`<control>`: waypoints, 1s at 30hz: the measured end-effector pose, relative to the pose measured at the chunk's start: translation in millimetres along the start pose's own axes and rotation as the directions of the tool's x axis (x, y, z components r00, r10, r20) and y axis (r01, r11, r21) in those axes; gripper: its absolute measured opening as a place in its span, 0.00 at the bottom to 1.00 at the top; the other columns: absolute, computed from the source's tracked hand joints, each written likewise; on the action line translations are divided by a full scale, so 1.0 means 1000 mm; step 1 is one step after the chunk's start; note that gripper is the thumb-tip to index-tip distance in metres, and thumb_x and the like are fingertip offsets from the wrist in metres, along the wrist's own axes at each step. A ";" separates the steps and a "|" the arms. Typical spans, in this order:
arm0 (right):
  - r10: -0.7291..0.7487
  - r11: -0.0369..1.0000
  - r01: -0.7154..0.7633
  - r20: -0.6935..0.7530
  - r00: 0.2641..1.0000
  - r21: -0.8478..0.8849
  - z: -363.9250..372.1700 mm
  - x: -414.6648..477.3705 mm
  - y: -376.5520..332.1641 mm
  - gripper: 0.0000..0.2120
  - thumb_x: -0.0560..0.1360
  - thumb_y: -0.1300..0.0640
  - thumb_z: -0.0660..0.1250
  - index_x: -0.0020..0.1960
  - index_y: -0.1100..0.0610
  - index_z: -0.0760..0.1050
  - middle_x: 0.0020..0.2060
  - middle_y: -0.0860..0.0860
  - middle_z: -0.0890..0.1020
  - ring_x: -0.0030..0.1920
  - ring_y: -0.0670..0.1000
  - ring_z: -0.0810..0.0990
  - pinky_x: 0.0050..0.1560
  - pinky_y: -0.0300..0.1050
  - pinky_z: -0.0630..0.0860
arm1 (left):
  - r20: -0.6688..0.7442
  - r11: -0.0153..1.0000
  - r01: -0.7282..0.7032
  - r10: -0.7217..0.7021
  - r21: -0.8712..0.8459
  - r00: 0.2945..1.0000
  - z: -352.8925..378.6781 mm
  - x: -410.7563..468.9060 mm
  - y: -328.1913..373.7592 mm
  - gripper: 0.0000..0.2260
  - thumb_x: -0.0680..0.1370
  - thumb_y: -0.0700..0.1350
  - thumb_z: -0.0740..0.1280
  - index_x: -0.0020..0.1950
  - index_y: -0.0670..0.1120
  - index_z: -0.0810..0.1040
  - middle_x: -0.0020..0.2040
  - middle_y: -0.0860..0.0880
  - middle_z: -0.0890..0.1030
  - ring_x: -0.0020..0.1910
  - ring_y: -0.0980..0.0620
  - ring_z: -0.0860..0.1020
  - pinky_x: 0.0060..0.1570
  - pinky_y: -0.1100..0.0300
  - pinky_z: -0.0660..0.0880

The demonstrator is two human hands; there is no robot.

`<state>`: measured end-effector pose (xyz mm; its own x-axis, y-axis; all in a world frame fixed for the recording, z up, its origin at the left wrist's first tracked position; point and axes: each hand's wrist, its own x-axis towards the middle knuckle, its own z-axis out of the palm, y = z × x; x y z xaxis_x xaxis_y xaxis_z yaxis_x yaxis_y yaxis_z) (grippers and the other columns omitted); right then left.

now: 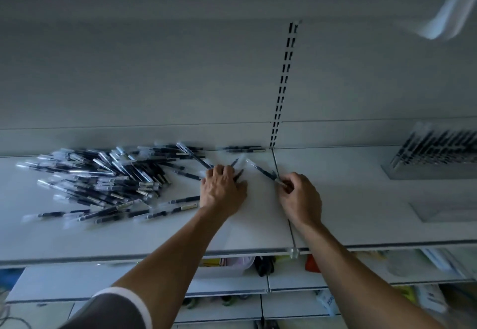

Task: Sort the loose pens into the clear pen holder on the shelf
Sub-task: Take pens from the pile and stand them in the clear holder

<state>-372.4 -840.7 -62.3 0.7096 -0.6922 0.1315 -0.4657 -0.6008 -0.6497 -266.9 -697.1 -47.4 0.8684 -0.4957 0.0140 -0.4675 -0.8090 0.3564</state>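
The left hand [223, 190] lies palm down, fingers curled over a small bunch of pens [239, 173]; the right hand [299, 199], near it, pinches the end of a single pen [263, 172] that slants up and left. Both are on the white shelf [361, 212]. The loose pile of pens [103, 181] spreads to the left of the left hand. The clear pen holder [436, 153], holding upright pens, stands at the shelf's far right, well apart from both hands.
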 end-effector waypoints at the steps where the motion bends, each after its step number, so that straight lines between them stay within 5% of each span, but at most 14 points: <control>1: -0.034 0.999 0.034 -0.016 0.999 0.007 0.002 -0.003 0.002 0.09 0.76 0.52 0.67 0.53 0.53 0.78 0.49 0.51 0.80 0.48 0.54 0.79 0.43 0.44 0.71 | 0.013 1.000 0.004 -0.005 0.018 1.000 0.000 0.002 0.003 0.21 0.78 0.57 0.59 0.68 0.48 0.68 0.66 0.46 0.70 0.65 0.46 0.66 0.63 0.52 0.65; 11: -0.114 0.993 0.116 -0.050 0.992 0.033 0.008 -0.004 0.006 0.08 0.76 0.57 0.65 0.53 0.55 0.79 0.46 0.52 0.81 0.45 0.52 0.78 0.42 0.40 0.68 | 0.153 0.998 -0.009 0.000 0.055 0.988 0.000 0.022 0.042 0.22 0.75 0.37 0.60 0.69 0.45 0.62 0.54 0.43 0.76 0.54 0.44 0.74 0.54 0.52 0.72; 17: -0.065 0.993 0.073 -0.084 0.994 0.090 0.007 -0.002 0.009 0.07 0.75 0.60 0.66 0.51 0.57 0.81 0.45 0.52 0.82 0.45 0.53 0.80 0.42 0.40 0.69 | 0.162 0.968 0.113 -0.077 -0.224 0.984 -0.005 0.035 0.048 0.20 0.77 0.38 0.56 0.69 0.46 0.63 0.57 0.42 0.77 0.54 0.40 0.77 0.46 0.49 0.75; 21: 0.017 0.973 -0.002 -0.064 0.998 0.233 0.002 -0.001 0.008 0.06 0.76 0.57 0.67 0.51 0.54 0.81 0.43 0.48 0.82 0.43 0.48 0.79 0.41 0.36 0.69 | 0.278 0.655 0.372 -0.248 -0.658 0.928 -0.001 0.030 0.056 0.18 0.79 0.39 0.57 0.69 0.48 0.66 0.51 0.45 0.77 0.44 0.46 0.76 0.38 0.53 0.75; 27: 0.104 0.860 -0.013 -0.150 0.983 0.511 -0.010 -0.008 0.005 0.05 0.74 0.61 0.70 0.48 0.54 0.82 0.41 0.45 0.82 0.42 0.43 0.80 0.46 0.40 0.76 | 0.328 0.390 0.394 -0.227 -0.832 0.917 0.009 0.022 0.076 0.09 0.81 0.49 0.61 0.54 0.44 0.72 0.46 0.46 0.77 0.37 0.51 0.69 0.37 0.59 0.65; 30: 0.047 0.862 0.043 -0.164 0.985 0.506 -0.014 -0.015 0.009 0.06 0.74 0.60 0.70 0.50 0.53 0.82 0.42 0.43 0.83 0.43 0.45 0.82 0.47 0.49 0.81 | 0.331 0.368 0.380 -0.192 -0.848 0.924 0.013 0.017 0.088 0.14 0.80 0.51 0.62 0.63 0.46 0.71 0.42 0.49 0.75 0.39 0.52 0.73 0.40 0.59 0.68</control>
<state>-394.5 -841.6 -59.6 0.5907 -0.7758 0.2217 -0.1033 -0.3452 -0.9328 -295.0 -780.7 -28.1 0.8373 -0.4074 -0.3647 0.2984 -0.2185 0.9291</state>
